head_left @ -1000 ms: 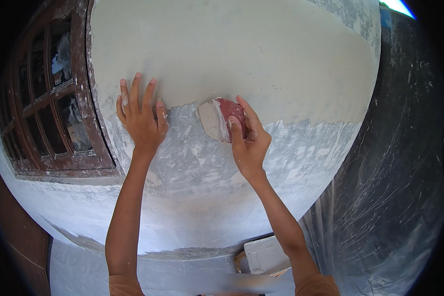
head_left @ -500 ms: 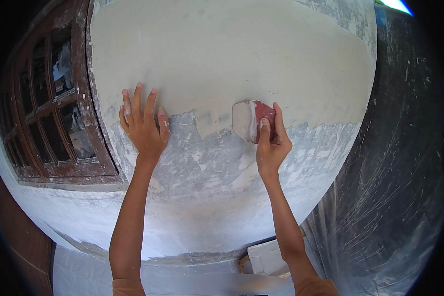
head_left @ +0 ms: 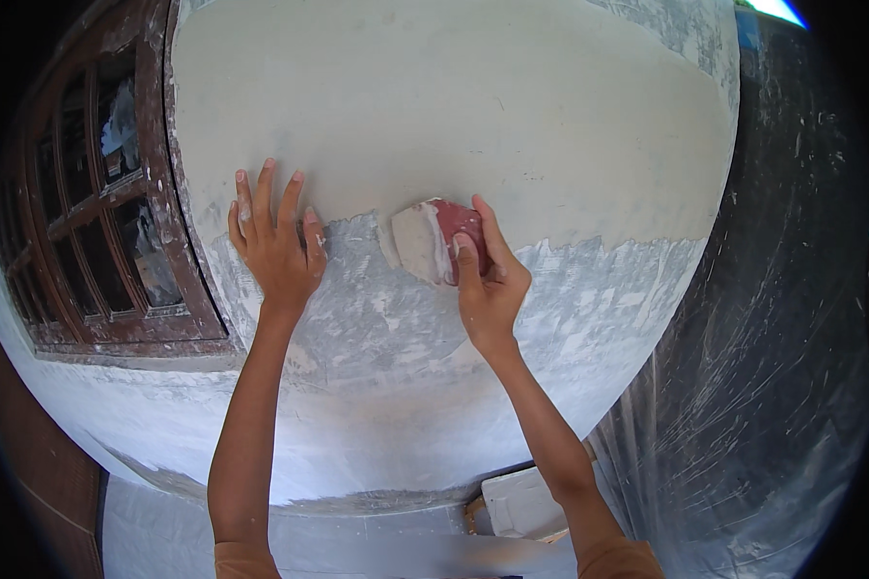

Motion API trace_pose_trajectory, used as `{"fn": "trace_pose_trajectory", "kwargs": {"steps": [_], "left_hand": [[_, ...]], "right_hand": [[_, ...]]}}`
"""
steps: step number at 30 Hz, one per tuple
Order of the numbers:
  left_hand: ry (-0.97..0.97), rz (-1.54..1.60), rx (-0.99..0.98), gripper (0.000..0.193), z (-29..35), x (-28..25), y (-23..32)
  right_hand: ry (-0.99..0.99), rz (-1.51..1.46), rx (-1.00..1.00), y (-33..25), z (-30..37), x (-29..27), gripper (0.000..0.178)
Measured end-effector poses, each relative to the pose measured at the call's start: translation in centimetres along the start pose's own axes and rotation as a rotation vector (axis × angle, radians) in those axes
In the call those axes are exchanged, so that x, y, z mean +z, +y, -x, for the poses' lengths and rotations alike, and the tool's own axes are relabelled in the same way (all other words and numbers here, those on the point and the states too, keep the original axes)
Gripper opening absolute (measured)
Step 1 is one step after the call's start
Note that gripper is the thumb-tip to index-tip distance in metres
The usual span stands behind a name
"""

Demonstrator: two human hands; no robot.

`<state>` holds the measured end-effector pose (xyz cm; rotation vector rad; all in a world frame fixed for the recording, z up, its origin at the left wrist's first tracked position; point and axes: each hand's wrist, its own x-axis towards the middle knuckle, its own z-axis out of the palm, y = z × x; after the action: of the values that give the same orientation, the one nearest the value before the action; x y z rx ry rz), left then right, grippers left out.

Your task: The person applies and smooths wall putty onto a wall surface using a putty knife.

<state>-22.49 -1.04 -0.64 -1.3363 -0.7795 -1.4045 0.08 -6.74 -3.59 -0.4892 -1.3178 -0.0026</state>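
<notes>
In my right hand is a flat putty scraper, dark red at the grip side and caked with pale filler toward its left edge. My thumb lies on its face, and its left part meets the wall at the ragged lower border of the smooth beige coat. To the left, my left hand rests on the wall with fingers spread, holding nothing; whitish specks dot its fingers. Below the coat the wall is rough, patchy grey and white.
A brown wooden window frame with dark panes and white splashes borders the wall on the left. Dark plastic sheeting hangs at the right. Low down by my right forearm stands a white box-like object near the grey floor.
My right hand has slid left along the coat's lower border with the putty scraper. My left hand stays nearly in place, fingers still spread.
</notes>
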Motion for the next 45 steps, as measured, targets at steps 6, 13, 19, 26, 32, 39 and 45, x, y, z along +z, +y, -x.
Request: {"fn": "trace_pose_trajectory", "kwargs": {"steps": [6,13,19,26,32,39,45], "left_hand": [[-0.03,-0.004,-0.023,0.043,0.5,0.0,0.4],[0.014,0.014,-0.038,0.043,0.1,-0.1,0.0],[-0.005,0.019,-0.003,0.042,0.1,0.0,0.3],[-0.038,-0.004,0.006,0.043,0.3,-0.2,0.0],[0.015,0.045,-0.039,0.042,0.4,0.1,0.2],[-0.018,0.032,-0.047,0.04,0.4,-0.2,0.3],[-0.003,0.047,-0.038,0.041,0.5,0.0,0.1]], "right_hand": [[0.242,-0.029,0.07,-0.2,-1.1,-2.3,0.038],[0.115,0.127,0.006,0.1,-0.8,-2.0,0.037],[0.002,0.143,-0.052,0.5,-0.3,-0.7,0.039],[0.206,-0.052,0.042,-0.8,-1.4,-1.7,0.039],[0.036,0.08,0.013,-0.6,-2.1,0.8,0.037],[0.147,-0.19,0.105,-1.4,-3.6,-0.4,0.039],[0.232,0.026,-0.023,0.0,-4.1,-0.6,0.036]]}}
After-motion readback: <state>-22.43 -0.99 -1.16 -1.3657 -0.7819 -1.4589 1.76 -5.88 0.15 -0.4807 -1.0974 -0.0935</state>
